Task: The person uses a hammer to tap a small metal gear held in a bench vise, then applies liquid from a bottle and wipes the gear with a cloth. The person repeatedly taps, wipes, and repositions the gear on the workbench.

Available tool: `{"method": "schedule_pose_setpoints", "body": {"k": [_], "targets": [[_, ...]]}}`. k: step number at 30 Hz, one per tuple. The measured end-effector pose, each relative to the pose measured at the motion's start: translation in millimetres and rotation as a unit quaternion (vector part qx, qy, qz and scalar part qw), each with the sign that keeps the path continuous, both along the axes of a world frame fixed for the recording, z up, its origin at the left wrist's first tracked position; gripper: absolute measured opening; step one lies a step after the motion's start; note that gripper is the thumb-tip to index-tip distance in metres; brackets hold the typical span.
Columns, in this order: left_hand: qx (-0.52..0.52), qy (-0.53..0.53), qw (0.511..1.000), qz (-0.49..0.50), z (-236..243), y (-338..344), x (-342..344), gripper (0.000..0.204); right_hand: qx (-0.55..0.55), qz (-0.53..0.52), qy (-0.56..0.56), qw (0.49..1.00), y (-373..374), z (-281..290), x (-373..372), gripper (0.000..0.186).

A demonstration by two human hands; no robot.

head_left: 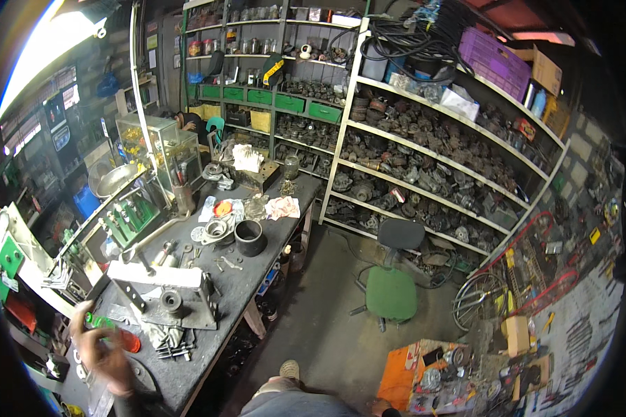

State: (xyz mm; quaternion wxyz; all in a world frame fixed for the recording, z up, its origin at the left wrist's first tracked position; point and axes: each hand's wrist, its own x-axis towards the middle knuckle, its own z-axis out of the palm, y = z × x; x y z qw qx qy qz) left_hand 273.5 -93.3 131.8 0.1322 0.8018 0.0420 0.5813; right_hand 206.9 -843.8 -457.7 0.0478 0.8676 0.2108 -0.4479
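My left hand (103,353) is raised over the near left end of the dark workbench (219,340), slightly blurred, with its fingers apart and nothing visible in them. Just beyond it are a green piece (103,321) and a red-orange piece (129,340), partly hidden by the fingers. A round flat metal disc (142,375) lies beside my wrist. A metal press frame (163,281) with a round collar stands farther along the bench, a rag (165,335) and several dark bolts (181,349) before it. Only a sliver of my right hand (380,406) shows at the lower edge, fingers hidden.
A dark metal cylinder (249,238), a cast housing (215,231) and rags (283,207) occupy the bench's far part. A green wheeled chair (391,292) stands on the floor. Parts-filled shelves (424,149) line the back; an orange cabinet (398,375) is at lower right.
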Motion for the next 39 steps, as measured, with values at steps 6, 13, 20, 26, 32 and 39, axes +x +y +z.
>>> {"method": "schedule_pose_setpoints", "body": {"k": [6,13,20,26,32,39], "targets": [[0.011,0.311,0.873,-0.375,-66.8,-178.3,257.3,0.044,0.183,-0.511,-0.083,0.836,-23.0,66.8,96.0,0.05],[-0.049,0.487,0.844,-0.221,-159.5,-230.6,409.6,0.073,0.125,-0.486,-0.03,0.865,-35.4,104.0,238.0,0.051],[-0.163,0.408,0.898,0.022,-184.6,-158.2,500.3,0.073,0.071,-0.41,-0.024,0.909,-104.7,112.9,431.2,0.051],[-0.13,0.438,0.89,-0.005,-180.5,-161.3,608.3,0.077,0.054,-0.362,-0.088,0.927,-162.0,132.1,607.8,0.052],[-0.071,0.418,0.903,0.07,-212.5,-41.1,726.9,0.078,0.086,-0.288,-0.143,0.943,-138.0,147.3,788.5,0.053],[-0.022,0.589,0.785,0.189,-191.3,93.5,846.0,0.098,0.12,-0.273,-0.099,0.95,-85.4,167.7,851.5,0.055]]}}
